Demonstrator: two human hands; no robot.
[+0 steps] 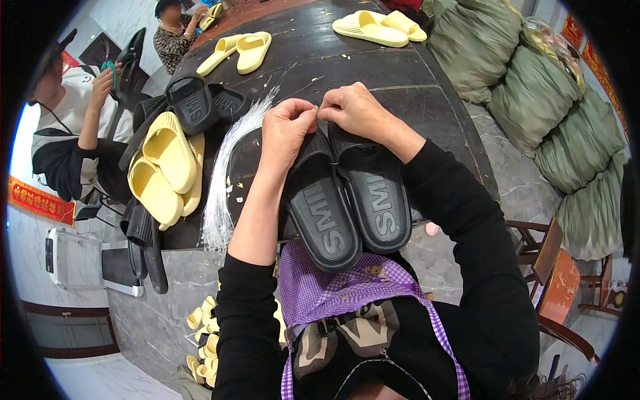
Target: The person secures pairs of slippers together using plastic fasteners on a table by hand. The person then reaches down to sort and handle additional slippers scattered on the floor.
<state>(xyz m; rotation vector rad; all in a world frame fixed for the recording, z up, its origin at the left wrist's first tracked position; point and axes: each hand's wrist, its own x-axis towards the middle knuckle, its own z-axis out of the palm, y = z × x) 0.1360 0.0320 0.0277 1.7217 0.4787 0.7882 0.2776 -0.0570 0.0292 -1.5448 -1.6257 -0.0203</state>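
Observation:
A pair of black slide slippers [325, 217] lies side by side at the table's near edge, soles up front toward me and straps at the far end. Just past the straps, my left hand [288, 130] and my right hand [360, 113] meet with fingertips pinched together. Whatever is between them is too small to make out; a thin pale bit shows at the fingertips. A bundle of thin white plastic strands [223, 173] lies left of my left forearm and hangs over the edge.
Yellow slippers [172, 153] and black slippers [192, 103] are piled at the table's left. More yellow slippers [373, 28] sit at its far side. Stuffed green sacks [533, 100] line the right. One co-worker [73, 127] holds green-handled scissors; another person [175, 37] sits farther back.

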